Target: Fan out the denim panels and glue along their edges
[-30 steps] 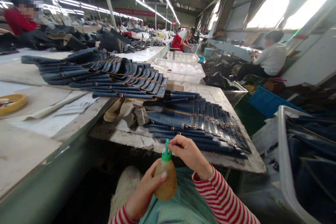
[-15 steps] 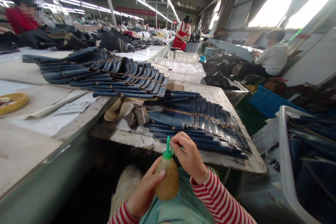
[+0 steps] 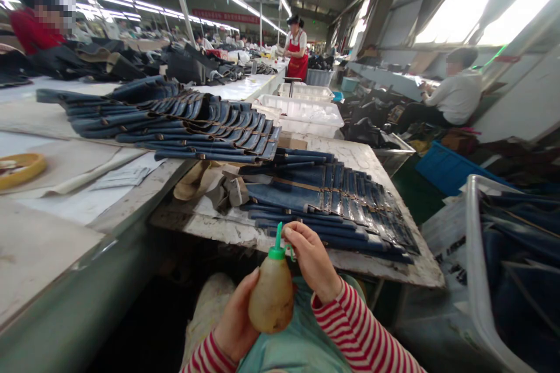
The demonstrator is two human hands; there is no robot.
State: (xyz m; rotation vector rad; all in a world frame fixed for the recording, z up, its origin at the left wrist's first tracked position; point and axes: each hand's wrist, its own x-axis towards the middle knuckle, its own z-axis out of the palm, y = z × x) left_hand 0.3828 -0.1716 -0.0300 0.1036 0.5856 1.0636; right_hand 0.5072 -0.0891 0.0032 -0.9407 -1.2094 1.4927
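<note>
While a yellow ring (image 3: 38, 172) lies at the far left of the pale tabletop (image 3: 52, 227), a fanned stack of dark blue pieces (image 3: 175, 119) spreads to its right, out of the way of both hands. Farther right, in front of the person's lap, the left hand (image 3: 236, 317) is wrapped round the left side of a yellowish bottle (image 3: 271, 297), thumb running up its side. The bottle is held off any surface, nearly upright, with its slim green nozzle (image 3: 279, 237) pointing up. A low, even grip seems best here: if the wall is soft, as it looks, hard squeezing could push the contents out. Just right of the nozzle's tip, the right hand (image 3: 312, 256) has thumb and forefinger drawn narrow; whether they grip anything cannot be told. Fine work there probably calls for fingertips only, with the left hand as the steady base. Beyond that hand lies a second fan of blue pieces (image 3: 328, 186), near enough that tilting the bottle forward might risk drips on them.
</note>
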